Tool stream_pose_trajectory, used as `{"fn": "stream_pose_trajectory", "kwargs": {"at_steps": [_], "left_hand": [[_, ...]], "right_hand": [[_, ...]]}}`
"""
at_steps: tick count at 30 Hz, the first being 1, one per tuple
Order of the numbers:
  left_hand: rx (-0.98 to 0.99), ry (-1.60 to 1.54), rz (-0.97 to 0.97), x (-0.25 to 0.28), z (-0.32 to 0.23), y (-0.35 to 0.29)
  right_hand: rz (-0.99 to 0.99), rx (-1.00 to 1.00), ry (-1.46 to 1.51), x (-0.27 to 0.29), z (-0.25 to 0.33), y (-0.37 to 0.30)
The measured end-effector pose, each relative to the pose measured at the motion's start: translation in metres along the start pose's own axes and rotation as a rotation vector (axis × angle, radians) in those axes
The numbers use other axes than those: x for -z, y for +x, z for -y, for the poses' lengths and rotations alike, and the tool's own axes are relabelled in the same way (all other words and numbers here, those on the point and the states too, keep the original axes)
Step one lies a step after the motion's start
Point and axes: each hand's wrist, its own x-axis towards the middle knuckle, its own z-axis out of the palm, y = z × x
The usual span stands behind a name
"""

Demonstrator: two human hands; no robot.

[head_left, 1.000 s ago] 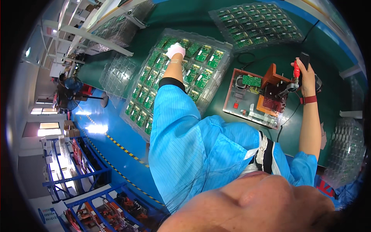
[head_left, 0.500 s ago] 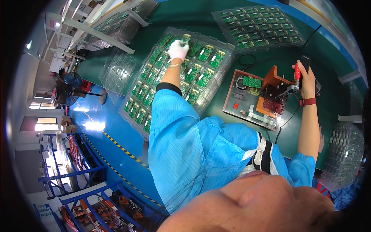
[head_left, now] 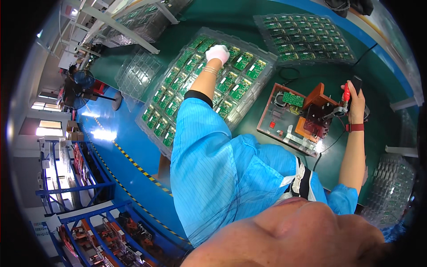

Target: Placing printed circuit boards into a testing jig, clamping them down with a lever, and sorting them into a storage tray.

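Observation:
My left hand (head_left: 217,54), in a white glove, is over the far part of a clear plastic tray (head_left: 272,57) that holds rows of green circuit boards (head_left: 243,61). Its fingers look curled inward, and whatever they hold is hidden beneath the hand. My right hand (head_left: 356,107) is bare and closed round the red clamp handle (head_left: 346,92) of a test fixture (head_left: 281,129). A black object (head_left: 357,82) sticks up beside its fingers; I cannot tell its kind. One green circuit board (head_left: 293,99) lies on the fixture, left of its raised brown block (head_left: 316,95).
Another tray of boards (head_left: 307,38) lies at the back right. Clear empty trays (head_left: 138,75) are at the left, and stacked trays (head_left: 391,187) stand at the right. Cables (head_left: 318,161) run beside the fixture. A fan (head_left: 84,89) and blue shelving (head_left: 75,187) stand off to the left.
My left hand has moved slightly right over the tray, and its fingers are now more hidden. My right hand stays on the red handle. The whole view has shifted a little.

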Motion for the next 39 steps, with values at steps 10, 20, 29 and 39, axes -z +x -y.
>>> {"fn": "stream_pose_trajectory", "kwargs": {"at_steps": [10,20,29,39], "left_hand": [[0.207,0.057,-0.213,-0.008,0.072,0.05],[0.014,0.145,-0.186,0.002,0.033,0.06],[-0.715,-0.227,-0.888,0.051,-0.006,-0.026],[-0.838,-0.62,0.149,0.03,-0.083,-0.17]], "right_hand": [[-0.021,0.009,-0.001,-0.009,0.004,-0.001],[-0.028,0.081,-0.009,0.0,-0.001,-0.004],[0.041,0.041,0.016,-0.001,0.004,-0.007],[0.083,0.169,-0.031,-0.004,-0.009,0.005]]}}
